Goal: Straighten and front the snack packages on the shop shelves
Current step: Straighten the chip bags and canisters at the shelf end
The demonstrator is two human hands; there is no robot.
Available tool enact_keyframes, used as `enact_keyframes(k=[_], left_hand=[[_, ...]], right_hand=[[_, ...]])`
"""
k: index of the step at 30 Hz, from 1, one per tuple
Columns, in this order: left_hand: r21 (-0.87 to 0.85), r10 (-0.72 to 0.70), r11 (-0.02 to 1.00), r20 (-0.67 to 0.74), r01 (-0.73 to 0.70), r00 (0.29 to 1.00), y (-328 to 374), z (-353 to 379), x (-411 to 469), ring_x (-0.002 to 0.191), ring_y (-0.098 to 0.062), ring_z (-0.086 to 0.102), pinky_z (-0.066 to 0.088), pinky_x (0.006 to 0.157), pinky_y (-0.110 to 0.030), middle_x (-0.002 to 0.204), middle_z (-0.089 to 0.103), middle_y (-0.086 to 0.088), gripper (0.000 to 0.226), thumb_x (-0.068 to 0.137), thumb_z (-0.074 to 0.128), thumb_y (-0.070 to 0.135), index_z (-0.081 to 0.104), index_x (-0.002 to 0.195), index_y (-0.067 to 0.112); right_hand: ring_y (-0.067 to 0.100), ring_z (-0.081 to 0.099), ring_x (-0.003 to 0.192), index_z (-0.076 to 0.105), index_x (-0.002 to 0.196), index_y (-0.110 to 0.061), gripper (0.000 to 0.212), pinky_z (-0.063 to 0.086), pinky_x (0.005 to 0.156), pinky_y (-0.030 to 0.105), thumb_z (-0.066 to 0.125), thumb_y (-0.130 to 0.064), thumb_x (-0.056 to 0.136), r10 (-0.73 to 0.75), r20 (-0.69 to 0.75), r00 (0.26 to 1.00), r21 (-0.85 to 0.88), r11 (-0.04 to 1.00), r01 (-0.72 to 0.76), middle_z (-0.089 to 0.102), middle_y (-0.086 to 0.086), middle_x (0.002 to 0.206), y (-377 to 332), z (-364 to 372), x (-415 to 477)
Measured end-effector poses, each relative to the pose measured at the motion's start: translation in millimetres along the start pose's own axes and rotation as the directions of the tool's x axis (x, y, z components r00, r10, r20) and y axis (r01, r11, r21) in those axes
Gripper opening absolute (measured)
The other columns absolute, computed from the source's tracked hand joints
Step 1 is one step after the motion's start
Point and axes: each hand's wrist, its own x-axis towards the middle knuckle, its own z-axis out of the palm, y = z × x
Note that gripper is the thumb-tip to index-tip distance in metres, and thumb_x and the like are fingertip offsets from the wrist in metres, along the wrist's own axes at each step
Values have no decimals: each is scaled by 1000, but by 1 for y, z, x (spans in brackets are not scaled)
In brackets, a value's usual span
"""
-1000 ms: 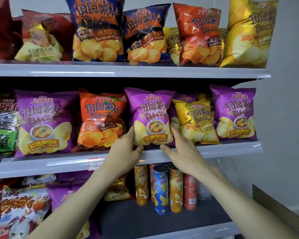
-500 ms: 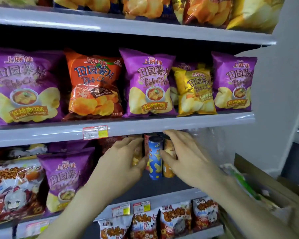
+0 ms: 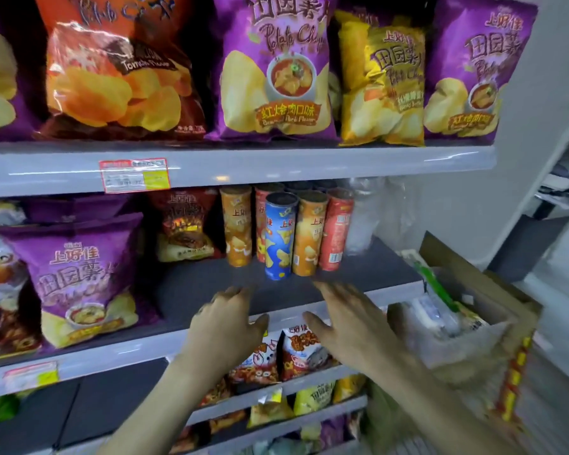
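The person is working on the row of chip tubes [image 3: 309, 238] on the dark shelf [image 3: 191, 287]. The bags on the shelf above already look neat. The purple bag [image 3: 276, 67] there stands straight and faces out.

Both hands hang just over the front edge of the dark shelf. The left hand [image 3: 225, 326] is open and its fingers [image 3: 232, 292] are spread apart. The right hand [image 3: 349, 323] is open too, with its fingers [image 3: 329, 290] spread. Neither hand holds anything or touches a tube.

The blue tube [image 3: 278, 241] stands upright, a little in front of the orange and red ones, which stand close behind it. I think the next move is to reach in, bring the other tubes forward into one line, and turn their pictures to the front. That needs a soft touch, because tall tubes tip over easily.

Half a second ago the hands were higher, right up beside the blue tube. Now they have dropped lower and sit near the shelf edge. A second ago they were on the purple bag. The tubes look the same as before.
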Motion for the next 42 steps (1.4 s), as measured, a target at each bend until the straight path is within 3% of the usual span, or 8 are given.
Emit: enact_keyframes(k=[5,12,16,20,25,31,35,42], left_hand=[[-9,-85,996,32,85,996,2,18,24,124,-33,61,51,91,-40,140,60,0,51,97,59,46,53,145,28],[-41,-125,991,-12,124,992,20,31,76,122,-38,60,50,90,-43,137,61,-6,57,97,62,44,47,150,29],[-202,-189,965,-89,169,978,29,45,114,115,-43,63,48,80,-42,130,67,-7,69,91,71,50,39,150,34],[-436,-248,885,-147,162,957,37,61,143,111,-30,70,59,89,-49,130,70,6,80,80,80,56,40,146,37],[-602,-324,789,-237,124,916,47,75,164,104,-23,70,60,90,-50,118,68,7,57,80,87,34,50,124,28],[-619,-360,776,-272,124,893,37,79,159,98,-16,72,61,84,-42,109,72,13,58,78,91,37,53,121,27],[-620,-371,774,-285,125,884,22,75,148,96,-14,72,62,84,-45,110,73,9,60,76,91,39,54,120,24],[-590,-419,793,-341,156,842,-18,68,115,93,-10,71,61,83,-47,108,73,8,50,78,91,40,56,111,28]], right_hand=[[19,47,137,36,156,-26,62,42,109,35,51,-55,103,30,18,999,45,998,-31,52,-4,149,24,14,22],[21,47,140,36,154,-29,60,43,110,38,55,-52,101,2,26,1000,148,989,-6,47,-4,155,56,27,72],[25,54,132,40,149,-26,57,48,101,38,59,-47,100,44,27,999,241,969,-49,54,-1,148,68,40,101],[30,57,128,27,157,-28,72,52,98,44,63,-44,97,86,56,995,390,915,-101,53,1,149,76,55,119],[35,61,124,22,160,-29,83,54,97,48,68,-41,92,131,36,991,511,850,-131,58,5,145,83,72,135],[28,59,128,28,156,-32,78,53,99,48,67,-50,90,153,21,988,564,814,-138,55,-2,147,84,84,144],[26,59,126,37,150,-33,69,53,94,45,67,-53,91,151,42,988,585,797,-147,60,-4,141,77,90,153],[23,67,116,30,148,-36,86,57,92,46,80,-51,80,198,78,977,703,684,-195,66,-6,132,59,100,165]])
